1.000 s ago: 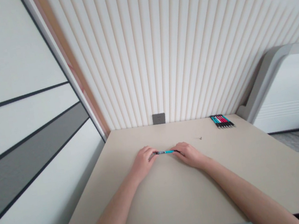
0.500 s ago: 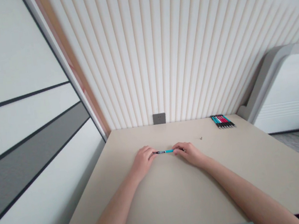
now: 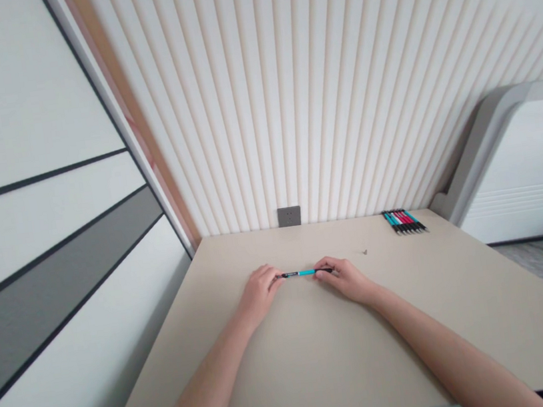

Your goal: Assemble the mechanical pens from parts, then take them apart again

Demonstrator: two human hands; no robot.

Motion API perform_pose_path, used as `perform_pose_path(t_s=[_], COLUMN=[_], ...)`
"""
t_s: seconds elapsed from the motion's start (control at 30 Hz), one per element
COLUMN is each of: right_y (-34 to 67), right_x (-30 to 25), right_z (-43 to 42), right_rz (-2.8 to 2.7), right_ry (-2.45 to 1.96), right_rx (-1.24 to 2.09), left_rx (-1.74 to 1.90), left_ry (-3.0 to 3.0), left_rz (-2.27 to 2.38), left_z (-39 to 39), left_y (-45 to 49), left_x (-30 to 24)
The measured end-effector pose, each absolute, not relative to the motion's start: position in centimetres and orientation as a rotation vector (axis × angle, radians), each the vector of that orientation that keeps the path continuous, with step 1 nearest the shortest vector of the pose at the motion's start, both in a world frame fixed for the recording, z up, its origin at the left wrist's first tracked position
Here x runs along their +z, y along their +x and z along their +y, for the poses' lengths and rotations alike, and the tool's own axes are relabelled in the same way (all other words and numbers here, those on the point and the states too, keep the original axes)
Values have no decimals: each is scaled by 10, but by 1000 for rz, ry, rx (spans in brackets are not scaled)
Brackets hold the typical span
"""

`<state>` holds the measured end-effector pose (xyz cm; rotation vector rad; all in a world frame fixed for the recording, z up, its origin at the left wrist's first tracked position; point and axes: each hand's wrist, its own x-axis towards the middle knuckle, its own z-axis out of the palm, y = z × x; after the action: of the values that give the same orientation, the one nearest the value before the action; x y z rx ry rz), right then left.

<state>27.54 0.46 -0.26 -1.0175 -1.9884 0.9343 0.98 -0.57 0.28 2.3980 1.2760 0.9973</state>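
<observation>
Ribbed white wall (image 3: 237, 100) is rising behind the beige counter (image 3: 323, 358), with a dark socket (image 3: 289, 216) sitting low on it. Directly on the person's side of the socket, the blue-and-black pen (image 3: 306, 272) could be slipping or twisting if either fingertip hold is loosening, since only its ends seem to be gripped; a stray rightward sweep might be knocking the small unclear piece (image 3: 365, 252) lying right of the socket. Crosswise, the pen is spanning the gap: the left hand (image 3: 259, 289) is pinching one end, the right hand (image 3: 343, 279) the other.
</observation>
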Motion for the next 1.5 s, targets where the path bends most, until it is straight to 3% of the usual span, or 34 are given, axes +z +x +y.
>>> perform_pose_path(t_s=[0.63,0.9,1.2,1.5], right_y=[281,283,285,286], right_x=[-7,-11,-9,-9], right_z=[11,12,14,12], right_rz=[-1877,-1894,-1868,-1916], right_ry=[-1017,-1245,-1004,-1285], right_rx=[875,857,766,794], left_rx=[1138,1100,1129,1083], left_ry=[2281,2300,2281,2299], left_rz=[1273,1271,1265,1229], left_z=[-4,-5,-6,-6], left_y=[9,10,10,11], left_x=[-2,-1,1,1])
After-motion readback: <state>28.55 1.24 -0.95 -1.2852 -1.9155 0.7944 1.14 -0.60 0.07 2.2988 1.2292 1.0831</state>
